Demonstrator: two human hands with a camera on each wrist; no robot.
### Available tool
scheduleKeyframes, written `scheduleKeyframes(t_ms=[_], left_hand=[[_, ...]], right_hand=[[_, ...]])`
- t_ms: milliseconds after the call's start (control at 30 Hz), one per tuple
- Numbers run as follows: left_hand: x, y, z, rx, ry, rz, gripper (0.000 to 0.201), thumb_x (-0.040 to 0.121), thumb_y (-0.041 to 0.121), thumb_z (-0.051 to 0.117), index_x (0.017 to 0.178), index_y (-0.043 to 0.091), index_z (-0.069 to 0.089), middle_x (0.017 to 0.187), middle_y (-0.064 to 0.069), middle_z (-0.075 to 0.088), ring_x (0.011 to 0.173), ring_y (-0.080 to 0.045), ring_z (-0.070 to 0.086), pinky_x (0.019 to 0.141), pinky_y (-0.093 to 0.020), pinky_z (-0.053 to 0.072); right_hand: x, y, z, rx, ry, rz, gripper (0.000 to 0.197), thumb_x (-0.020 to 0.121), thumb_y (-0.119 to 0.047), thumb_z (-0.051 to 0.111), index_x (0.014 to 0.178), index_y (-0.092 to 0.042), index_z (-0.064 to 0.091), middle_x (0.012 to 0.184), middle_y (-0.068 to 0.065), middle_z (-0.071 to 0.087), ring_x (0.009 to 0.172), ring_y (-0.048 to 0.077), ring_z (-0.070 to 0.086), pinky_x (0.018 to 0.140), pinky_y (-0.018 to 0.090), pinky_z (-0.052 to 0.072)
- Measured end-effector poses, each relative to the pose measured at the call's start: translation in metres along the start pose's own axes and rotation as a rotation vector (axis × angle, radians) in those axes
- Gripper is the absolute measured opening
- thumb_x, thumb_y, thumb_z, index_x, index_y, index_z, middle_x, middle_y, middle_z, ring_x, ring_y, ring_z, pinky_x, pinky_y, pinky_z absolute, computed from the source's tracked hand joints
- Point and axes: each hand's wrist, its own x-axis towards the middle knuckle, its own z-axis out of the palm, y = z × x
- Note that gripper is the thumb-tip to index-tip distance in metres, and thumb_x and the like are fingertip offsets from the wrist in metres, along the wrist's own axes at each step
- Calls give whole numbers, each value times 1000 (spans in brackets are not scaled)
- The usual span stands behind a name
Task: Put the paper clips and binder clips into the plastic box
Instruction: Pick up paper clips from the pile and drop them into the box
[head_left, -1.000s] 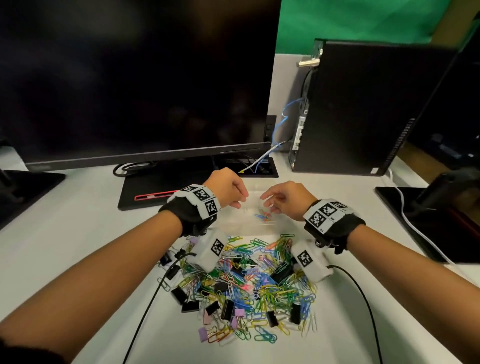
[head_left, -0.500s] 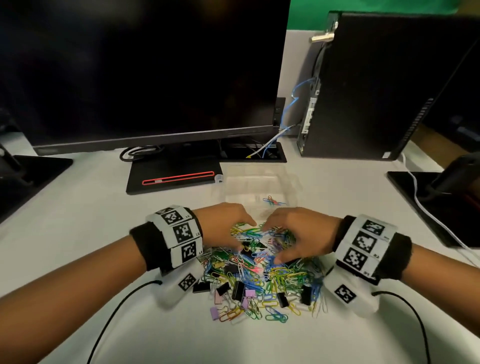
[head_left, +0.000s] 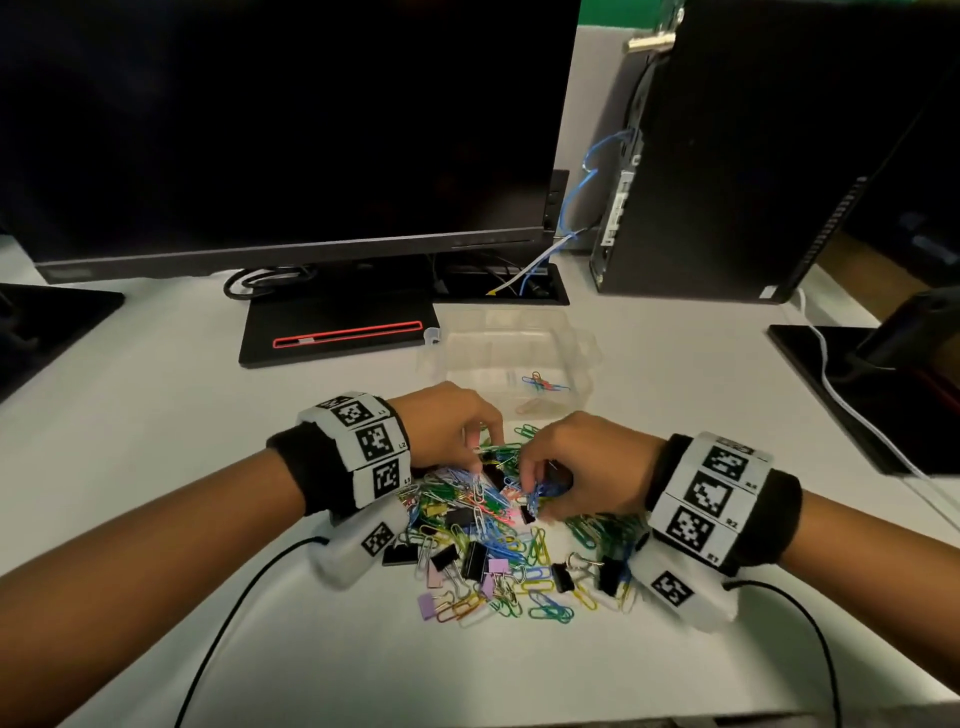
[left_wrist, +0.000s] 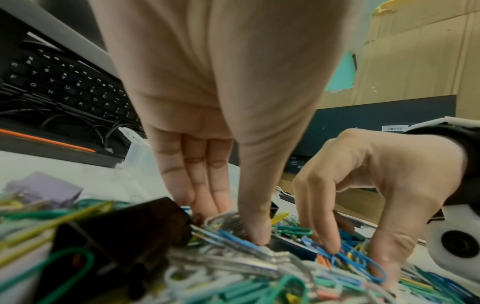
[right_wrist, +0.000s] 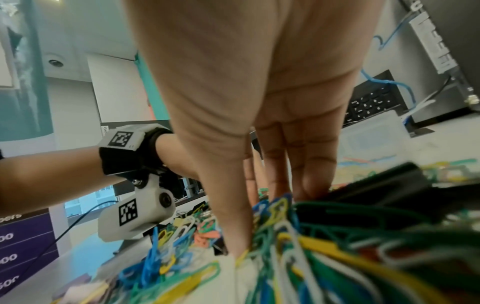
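Both hands dug deeper; left hand (head_left: 447, 426) and right hand (head_left: 582, 467) fingers pinching paper clips (head_left: 498, 525).

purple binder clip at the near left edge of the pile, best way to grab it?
Take the purple binder clip by its flat folded body, thumb and finger on the two broad faces, coming from the near left, where the table is bare. Its wire handles point into the pile and look tangled with paper clips, so probably avoid those.

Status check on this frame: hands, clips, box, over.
Left hand and right hand both pinching paper clips in pile. Plastic box behind, few clips inside. Path clear.
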Motion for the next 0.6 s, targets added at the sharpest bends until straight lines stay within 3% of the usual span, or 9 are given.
scheduleKeyframes(t_ms=[167, 267, 367, 433, 533, 600], left_hand=[[2, -6, -2, -75, 100, -16, 31, 79, 26, 72, 109, 19, 67, 92, 1, 66, 75, -8, 54, 63, -17, 40], [2, -11, -4, -218, 173, -60, 29, 72, 26, 79, 97, 14, 71, 74, 7, 64, 57, 1, 54, 55, -12, 41], [3, -15, -6, -372, 194, -92, 23, 70, 21, 80, 88, 10, 71, 64, 8, 62, 40, 4, 55, 45, -5, 41], [2, -17, -8, -436, 210, -88, 19, 74, 16, 77, 90, 6, 72, 65, 4, 63, 42, 3, 57, 46, -5, 44], [0, -18, -11, -472, 208, -80, 15, 79, 14, 72, 91, 5, 73, 69, -3, 67, 58, -9, 62, 52, -13, 53], [-2, -18, -14, -480, 211, -86, 13, 81, 12, 70, 91, 5, 73, 64, 1, 65, 53, -6, 61, 45, -10, 47]], right_hand=[[7, 7, -6, 126, 42, 20, 10, 77, -16, 72, 87, -18, 73, 85, -2, 73, 61, -5, 53, 63, 4, 40], [8, 14, -11, 236, 88, 58, 10, 76, -15, 74, 87, -15, 74, 73, -7, 71, 54, -6, 58, 66, 9, 48], [7, 18, -16, 320, 114, 81, 11, 74, -13, 76, 86, -12, 75, 78, 2, 74, 57, 2, 64, 67, 17, 54], [7, 20, -21, 358, 147, 88, 10, 73, -10, 76, 84, -12, 75, 78, 5, 74, 58, 4, 66, 64, 15, 54], [12, 25, -32, 444, 196, 100, 10, 73, -8, 76, 79, -16, 75, 79, 6, 74, 59, 2, 66, 66, 15, 55], [17, 30, -43, 465, 271, 117, 14, 72, -8, 76, 74, -22, 73, 79, 7, 74, 65, 9, 68, 69, 20, 57]])
